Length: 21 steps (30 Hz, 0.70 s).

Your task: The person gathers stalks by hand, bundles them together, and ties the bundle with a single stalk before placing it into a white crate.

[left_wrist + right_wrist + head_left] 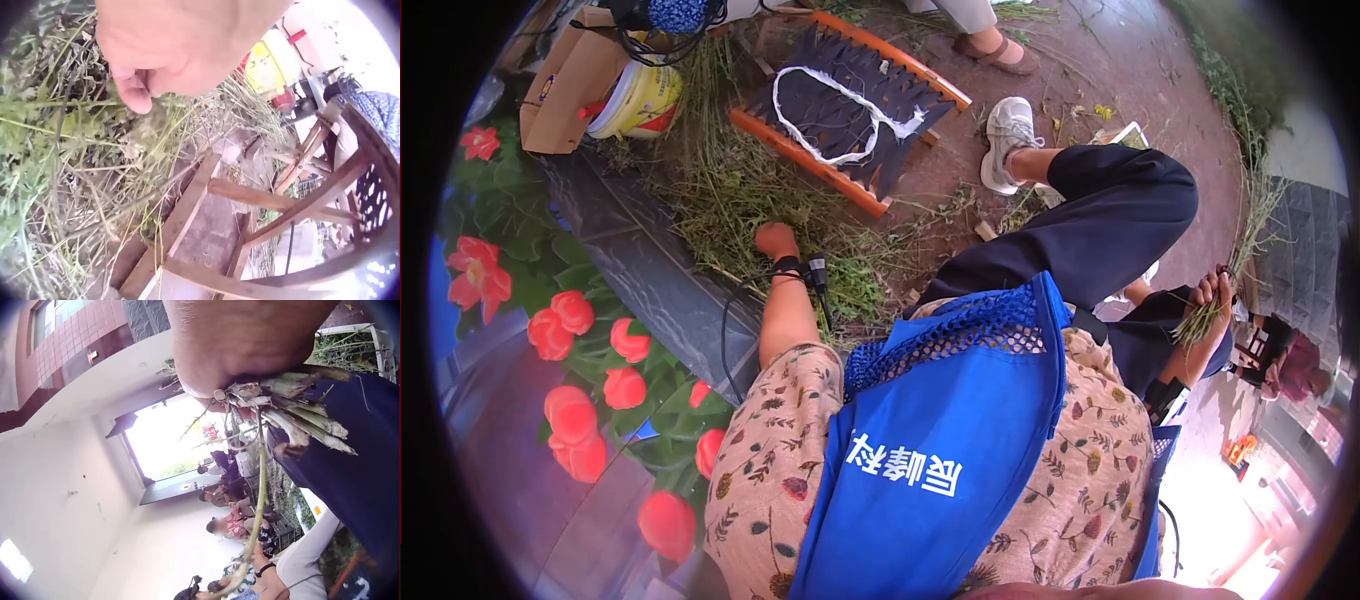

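My left hand (776, 240) is low over a heap of cut green plants (845, 288), beside an upturned wooden stool. In the left wrist view its fingers (134, 94) are curled close together, right at the thin stems and leaves; I cannot tell whether a stem is between them. On the other side, my right hand (1212, 292) grips a bundle of long plant stems (1255, 235) near their cut ends. Those thick, pale ends (306, 415) stick out below the hand in the right wrist view, and one thin stem hangs down from the bundle.
The orange-framed stool (810, 170) with dark webbing and a white cord lies in front. Behind the heap stand a yellow-and-white bucket (640, 100) and a cardboard box (565, 90). A white crate (375, 347) holds more stems. Several people sit farther off along a wall.
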Motion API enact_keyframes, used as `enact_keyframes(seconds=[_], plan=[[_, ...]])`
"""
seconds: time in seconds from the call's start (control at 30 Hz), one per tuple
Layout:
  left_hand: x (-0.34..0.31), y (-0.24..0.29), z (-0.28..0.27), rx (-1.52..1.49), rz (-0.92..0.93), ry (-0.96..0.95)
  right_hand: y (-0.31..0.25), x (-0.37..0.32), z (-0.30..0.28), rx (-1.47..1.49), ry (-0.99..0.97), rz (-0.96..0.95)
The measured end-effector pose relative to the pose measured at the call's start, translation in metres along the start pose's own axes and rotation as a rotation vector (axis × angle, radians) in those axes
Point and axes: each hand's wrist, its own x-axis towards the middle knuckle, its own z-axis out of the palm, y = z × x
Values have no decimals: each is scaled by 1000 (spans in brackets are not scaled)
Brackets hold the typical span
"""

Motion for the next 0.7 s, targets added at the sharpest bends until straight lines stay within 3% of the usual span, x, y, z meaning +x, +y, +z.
enact_keyframes(seconds=[0.03, 0.13, 0.23, 0.33, 0.43, 0.57, 0.63, 0.7], plan=[[-2, 6, -11, -344, -250, 30, 1, 1, -2, 4, -4, 5], [-5, 18, -25, -520, -357, 127, 0, 6, -9, 3, -14, 19], [-11, 47, -42, -670, -505, 67, 0, 6, -8, -9, -4, 26], [50, -4, 13, -178, -209, 26, 1, 0, 3, -11, 29, 22], [75, -4, 23, 95, -139, -180, 2, -4, 9, -23, 55, 6], [73, 15, 10, -304, -325, -29, -1, -2, 3, -27, 68, 12], [45, 62, -37, -636, -579, -67, 0, -3, 5, -30, 84, 16], [52, 61, -35, -577, -540, -83, 0, -6, 14, -44, 116, 13]])
